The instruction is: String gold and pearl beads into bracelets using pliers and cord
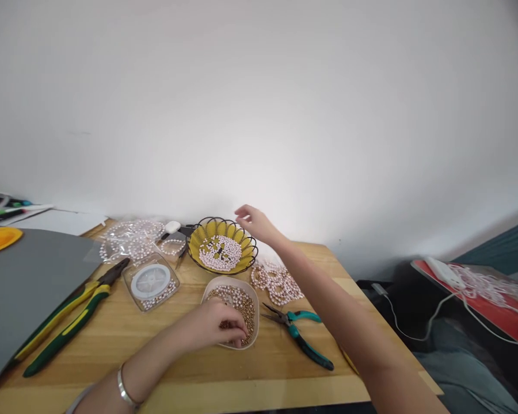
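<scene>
The left hand (221, 326) rests in a white dish (254, 299) of small gold beads (243, 306) near the middle of the wooden table (190, 371). Its fingers curl down into the beads, and I cannot tell whether they grip any. The right hand (255, 223) hovers over the far right rim of a yellow wire basket (197, 244) that holds pearl beads (220, 253). Its fingers are loosely spread and hold nothing. Teal pliers (301, 334) lie just right of the dish, with pearl rings (277, 283) behind them. A clear spool box (151, 282) and green-yellow pliers (67, 316) lie to the left.
</scene>
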### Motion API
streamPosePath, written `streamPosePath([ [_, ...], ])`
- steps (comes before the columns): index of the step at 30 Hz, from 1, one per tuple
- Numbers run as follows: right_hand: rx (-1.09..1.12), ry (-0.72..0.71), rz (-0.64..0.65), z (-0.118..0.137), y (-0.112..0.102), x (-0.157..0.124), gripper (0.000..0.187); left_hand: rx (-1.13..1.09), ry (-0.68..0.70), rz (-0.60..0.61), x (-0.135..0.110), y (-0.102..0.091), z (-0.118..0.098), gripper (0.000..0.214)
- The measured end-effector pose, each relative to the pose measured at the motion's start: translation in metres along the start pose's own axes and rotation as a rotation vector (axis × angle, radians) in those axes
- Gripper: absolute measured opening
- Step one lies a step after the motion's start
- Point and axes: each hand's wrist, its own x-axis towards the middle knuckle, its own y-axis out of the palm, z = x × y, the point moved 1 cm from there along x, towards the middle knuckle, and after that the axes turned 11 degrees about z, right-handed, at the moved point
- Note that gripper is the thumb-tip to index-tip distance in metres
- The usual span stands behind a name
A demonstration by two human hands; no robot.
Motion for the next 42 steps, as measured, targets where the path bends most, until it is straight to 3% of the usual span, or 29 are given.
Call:
streamPosePath([
  [4,-0.152,0.269,0.035,-0.060,-0.031,-0.047,0.023,0.011,0.003,0.012,0.000,-0.003,-0.003,0.019],
  [8,-0.236,0.449,0.093,-0.092,-0.023,-0.077,0.029,0.022,-0.004,0.029,0.000,-0.006,-0.004,0.021],
  [12,-0.300,0.525,0.085,-0.092,0.006,-0.083,0.041,0.037,-0.008,0.032,0.000,-0.007,-0.003,0.022],
  [16,-0.342,0.537,0.016,-0.078,0.037,-0.072,0.085,0.047,-0.010,0.026,-0.001,-0.006,0.000,0.023],
  [18,-0.337,0.546,-0.010,-0.071,0.048,-0.065,0.097,0.052,-0.003,0.025,-0.001,-0.006,0.001,0.023],
  [21,-0.311,0.564,-0.057,-0.067,0.055,-0.056,0.089,0.054,0.003,0.026,0.000,-0.006,0.001,0.023],
  [27,-0.182,0.575,-0.108,-0.081,0.043,-0.039,0.047,0.042,0.001,0.033,0.000,-0.005,0.002,0.023],
  [37,0.141,0.535,-0.090,-0.118,0.003,-0.026,0.037,0.031,-0.007,0.049,0.000,-0.005,0.001,0.025],
  [42,0.221,0.494,-0.083,-0.120,0.010,-0.023,0.033,0.029,-0.010,0.048,0.000,-0.005,-0.001,0.023],
])
